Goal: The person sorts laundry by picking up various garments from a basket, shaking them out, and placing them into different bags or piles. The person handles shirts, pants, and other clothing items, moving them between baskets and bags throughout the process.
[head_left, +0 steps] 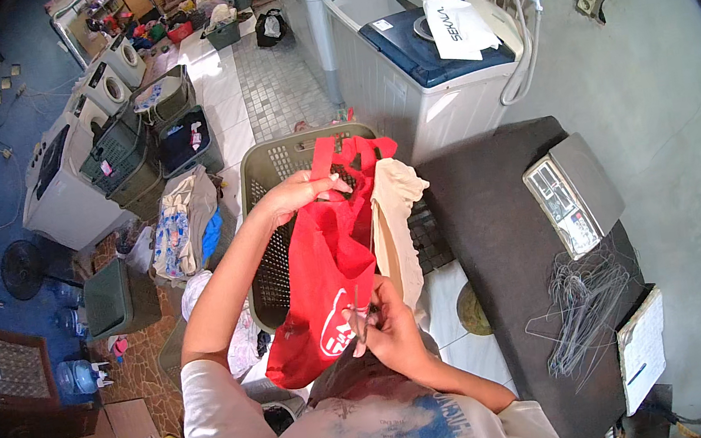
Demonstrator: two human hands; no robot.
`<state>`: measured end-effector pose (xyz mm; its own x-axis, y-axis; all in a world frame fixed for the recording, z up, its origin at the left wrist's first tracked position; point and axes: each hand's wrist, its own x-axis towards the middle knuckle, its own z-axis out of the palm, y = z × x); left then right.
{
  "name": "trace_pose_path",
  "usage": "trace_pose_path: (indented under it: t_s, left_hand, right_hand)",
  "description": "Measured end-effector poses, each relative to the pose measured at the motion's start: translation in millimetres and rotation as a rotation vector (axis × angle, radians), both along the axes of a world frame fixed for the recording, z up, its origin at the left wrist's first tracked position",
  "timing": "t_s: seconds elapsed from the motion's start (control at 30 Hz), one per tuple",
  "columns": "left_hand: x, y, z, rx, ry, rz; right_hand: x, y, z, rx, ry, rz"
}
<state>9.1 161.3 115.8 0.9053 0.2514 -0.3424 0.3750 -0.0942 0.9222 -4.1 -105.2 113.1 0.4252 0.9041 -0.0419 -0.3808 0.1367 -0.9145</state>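
My left hand (304, 197) grips a red fabric bag (328, 248) near its strap. The bag hangs slack in front of me, with a white printed mark low on its side. Close to its lower right side, my right hand (391, 323) is closed, its fingertips pinched on something small and dark that I cannot make out. A cream cloth (396, 222) hangs along the bag's right edge; whether it lies in the bag or beside it, I cannot tell. Behind the bag is an olive plastic laundry basket (265, 295) with perforated walls, partly hidden.
To the right stands a dark table (480, 203) bearing a digital scale (563, 202), wire hangers (580, 305) and a notebook (643, 349). Beyond it is a twin-tub washing machine (406, 98). Laundry baskets (128, 150) and folded clothes (181, 227) line the left side.
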Motion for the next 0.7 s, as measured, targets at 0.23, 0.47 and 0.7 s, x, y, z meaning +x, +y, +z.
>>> trace_pose_path:
  t_s: [0.23, 0.47, 0.7]
  left_hand:
    - [13, -18, 5, 0.093, 0.227, -0.017]
    - [8, -15, 42, -0.151, -0.094, 0.301]
    - [-14, -21, 79, 0.339, -0.238, 0.319]
  right_hand:
    - [-13, -8, 1, -0.027, -0.024, 0.124]
    - [-12, -15, 5, -0.041, -0.084, 0.128]
    - [-15, -14, 8, 0.009, -0.059, 0.145]
